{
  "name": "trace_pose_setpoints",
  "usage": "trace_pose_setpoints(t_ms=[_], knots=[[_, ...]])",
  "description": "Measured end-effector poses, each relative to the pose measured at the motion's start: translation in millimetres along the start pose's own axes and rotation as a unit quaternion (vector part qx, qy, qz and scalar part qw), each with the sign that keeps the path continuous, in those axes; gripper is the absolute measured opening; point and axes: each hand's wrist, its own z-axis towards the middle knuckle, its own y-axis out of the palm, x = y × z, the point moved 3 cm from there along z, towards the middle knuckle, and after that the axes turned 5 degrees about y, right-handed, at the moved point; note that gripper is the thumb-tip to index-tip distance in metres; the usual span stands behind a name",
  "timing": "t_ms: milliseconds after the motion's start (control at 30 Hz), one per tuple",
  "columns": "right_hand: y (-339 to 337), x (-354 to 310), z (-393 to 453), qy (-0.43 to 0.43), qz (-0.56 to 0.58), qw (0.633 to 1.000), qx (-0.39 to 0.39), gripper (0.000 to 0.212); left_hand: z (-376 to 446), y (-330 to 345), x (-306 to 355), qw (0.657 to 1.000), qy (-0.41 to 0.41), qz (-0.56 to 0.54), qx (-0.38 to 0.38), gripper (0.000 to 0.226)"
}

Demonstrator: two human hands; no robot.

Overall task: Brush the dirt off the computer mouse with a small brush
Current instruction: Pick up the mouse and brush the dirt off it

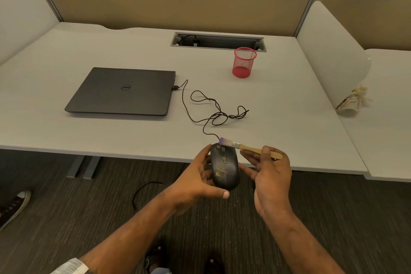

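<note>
The left hand (198, 181) cradles the black computer mouse (224, 165) just off the worktop's (66, 131) near edge, its long axis running front to back, cable end toward the worktop. The right hand (272, 179) pinches the small brush (246, 147) by its wooden handle; the brush lies crosswise, bristles pointing left and touching the mouse's far end.

Dim, soft; edges perhaps distorted

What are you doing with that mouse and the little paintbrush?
A person is cleaning a dirty computer mouse. The left hand holds it up just off the desk edge, and the right hand holds a small brush with its bristles at the mouse's front. Yellowish smudges still show on its back. Its cable runs to the closed laptop.
</note>
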Motion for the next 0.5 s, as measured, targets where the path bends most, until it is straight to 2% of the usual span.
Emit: trace_pose_setpoints(t_ms=[200,333,500], knots=[[-1.3,0.0,2.3,0.003,0.017,1.0,-0.001,0.021,-1.0,0.3,6.0,0.987,-0.01,-0.158,0.018,0.069],[-1.8,1.5,2.5,0.005,0.025,1.0,-0.007,0.024,2.4,-2.7,8.3,0.978,-0.032,-0.2,0.042,0.044],[-2.5,-0.4,3.8,0.008,0.042,0.999,-0.022,0.016,5.2,-4.5,4.4,0.967,-0.059,-0.234,0.077,0.037]])
